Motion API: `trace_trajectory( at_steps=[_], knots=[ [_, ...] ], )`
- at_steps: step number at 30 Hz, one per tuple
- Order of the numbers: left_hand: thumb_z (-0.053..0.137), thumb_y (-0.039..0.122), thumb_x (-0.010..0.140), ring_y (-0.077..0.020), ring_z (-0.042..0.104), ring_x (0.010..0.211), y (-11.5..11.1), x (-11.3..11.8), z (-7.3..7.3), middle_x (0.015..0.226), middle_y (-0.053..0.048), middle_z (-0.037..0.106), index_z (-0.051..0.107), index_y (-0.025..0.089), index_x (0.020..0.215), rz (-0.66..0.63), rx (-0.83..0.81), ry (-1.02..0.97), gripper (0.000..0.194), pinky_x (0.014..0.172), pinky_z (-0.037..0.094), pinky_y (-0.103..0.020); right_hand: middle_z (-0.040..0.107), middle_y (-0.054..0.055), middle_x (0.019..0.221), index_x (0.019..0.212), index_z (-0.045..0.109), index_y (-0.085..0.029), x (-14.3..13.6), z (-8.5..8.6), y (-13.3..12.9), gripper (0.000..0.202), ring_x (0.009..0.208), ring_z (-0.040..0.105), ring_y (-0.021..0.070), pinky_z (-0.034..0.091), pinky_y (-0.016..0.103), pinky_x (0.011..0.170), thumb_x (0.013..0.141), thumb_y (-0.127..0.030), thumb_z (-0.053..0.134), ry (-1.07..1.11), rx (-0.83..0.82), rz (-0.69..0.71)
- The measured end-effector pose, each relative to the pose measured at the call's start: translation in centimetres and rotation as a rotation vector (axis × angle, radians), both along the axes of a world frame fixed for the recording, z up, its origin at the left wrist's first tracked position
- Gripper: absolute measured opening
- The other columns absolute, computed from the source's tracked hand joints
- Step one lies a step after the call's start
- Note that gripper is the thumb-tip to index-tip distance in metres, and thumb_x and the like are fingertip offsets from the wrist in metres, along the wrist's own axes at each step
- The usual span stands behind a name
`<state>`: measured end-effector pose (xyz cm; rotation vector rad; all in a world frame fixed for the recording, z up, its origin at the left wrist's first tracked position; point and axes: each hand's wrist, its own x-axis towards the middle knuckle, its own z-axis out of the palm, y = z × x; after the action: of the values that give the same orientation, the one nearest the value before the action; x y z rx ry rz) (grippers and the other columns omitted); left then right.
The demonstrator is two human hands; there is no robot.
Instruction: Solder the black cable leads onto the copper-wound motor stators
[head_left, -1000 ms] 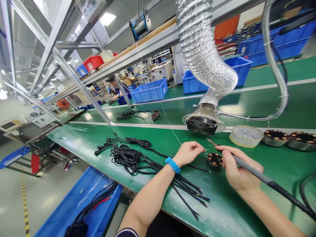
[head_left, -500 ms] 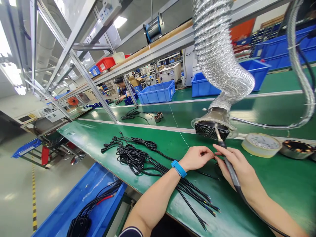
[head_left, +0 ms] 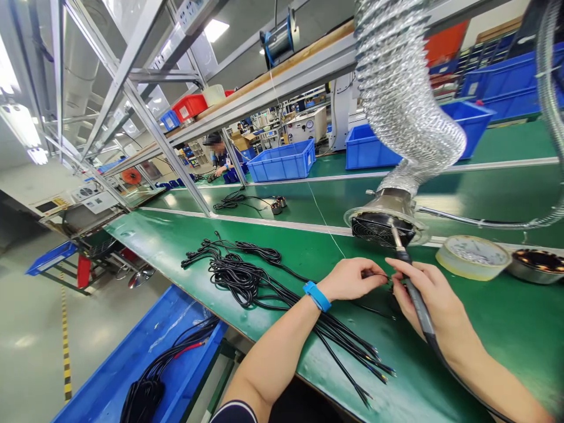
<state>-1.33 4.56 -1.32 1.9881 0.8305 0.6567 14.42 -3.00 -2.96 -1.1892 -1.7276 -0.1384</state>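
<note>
Green bench (head_left: 506, 329) fills the lower right of the frame, under metal racking and a shelf. At upper right a ribbed silver duct (head_left: 405, 106) curves down to a round fan hood (head_left: 381, 226) that sits just beyond the hands. Right of it lie a tape roll (head_left: 473, 257) and, at the right edge, a round wound part (head_left: 535, 264). Left of centre a tangle of black cables (head_left: 247, 279) spreads over the bench, its loose ends running to lower centre under the left forearm. Blue bins (head_left: 282, 160) stand on the far benches, another blue bin (head_left: 114, 382) with cables sits at lower left, and a person (head_left: 218, 155) works far off at upper centre-left.

Near frame centre, the left hand (head_left: 350, 279), with a blue band at the wrist, pinches a thin wire (head_left: 373, 274). The right hand (head_left: 429, 299) is closed around a soldering iron (head_left: 412, 282), fingertips meeting the left hand's. The iron's long axis runs from lower right up to its tip, which points up and slightly left, in front of the hood. A dark part beneath the hands is mostly hidden, so I cannot tell what it is.
</note>
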Motion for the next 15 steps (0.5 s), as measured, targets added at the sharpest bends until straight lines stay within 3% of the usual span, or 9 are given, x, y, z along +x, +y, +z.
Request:
trace_trajectory(
  at_steps=[4,9,12,15],
  knots=[
    [0.064,0.029,0.084,-0.0132,0.058,0.079,0.47,-0.25,-0.22,0.089,-0.005,0.070,0.071,0.012,0.091,-0.029,-0.190,-0.063,0.020,0.077,0.046,-0.024,0.057,0.009,0.101,0.133,0.054,-0.028,0.12,-0.50,-0.28,0.039,0.081,0.064,0.0183,0.050,0.029,0.073,0.094,-0.026,0.051,0.007,-0.019,-0.008],
    [0.064,0.038,0.083,-0.0067,0.040,0.058,0.54,-0.30,-0.29,0.068,0.002,0.055,0.070,0.012,0.090,0.008,-0.438,-0.083,0.028,0.053,0.032,-0.020,0.057,0.008,0.101,0.133,0.054,-0.029,-0.08,-0.76,-0.36,0.037,0.079,0.063,0.0172,0.049,0.029,0.070,0.096,-0.026,0.047,-0.038,-0.031,0.027],
    [0.066,0.043,0.078,-0.0057,0.031,0.053,0.37,-0.23,-0.42,0.059,0.006,0.042,0.070,0.013,0.086,0.045,-0.490,-0.124,0.031,0.048,0.023,-0.021,0.056,0.008,0.101,0.133,0.054,-0.027,-0.34,-0.69,-0.38,0.038,0.079,0.063,0.0166,0.049,0.028,0.070,0.096,-0.026,0.048,-0.037,-0.036,0.020],
    [0.068,0.044,0.073,-0.0051,0.029,0.052,-0.02,-0.17,-0.40,0.058,0.007,0.038,0.069,0.014,0.083,0.088,-0.519,-0.122,0.032,0.047,0.019,-0.021,0.057,0.008,0.105,0.131,0.055,-0.026,-0.68,-0.53,-0.67,0.037,0.083,0.063,0.0175,0.051,0.029,0.074,0.095,-0.024,0.049,0.015,-0.066,-0.016]
  ],
)
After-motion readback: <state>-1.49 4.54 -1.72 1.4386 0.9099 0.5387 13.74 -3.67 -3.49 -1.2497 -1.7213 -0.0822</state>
